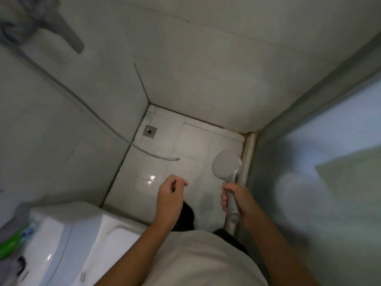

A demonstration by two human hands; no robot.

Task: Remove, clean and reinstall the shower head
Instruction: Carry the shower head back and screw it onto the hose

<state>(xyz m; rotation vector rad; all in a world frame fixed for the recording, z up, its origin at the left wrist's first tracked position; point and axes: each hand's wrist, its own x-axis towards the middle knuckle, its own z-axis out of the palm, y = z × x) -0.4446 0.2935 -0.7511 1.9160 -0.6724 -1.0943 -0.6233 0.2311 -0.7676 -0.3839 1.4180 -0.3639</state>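
Observation:
My right hand grips the handle of a white, round shower head, detached from its hose, with the spray face turned up toward me. My left hand hovers to its left over the floor, fingers loosely curled, holding nothing. The metal hose hangs down the left wall from the fitting at the top left, and its free end lies on the white tiled floor, apart from the head.
A square floor drain sits in the far left corner. A white sink stands at the lower left with green and blue items beside it. A frosted glass panel closes the right side.

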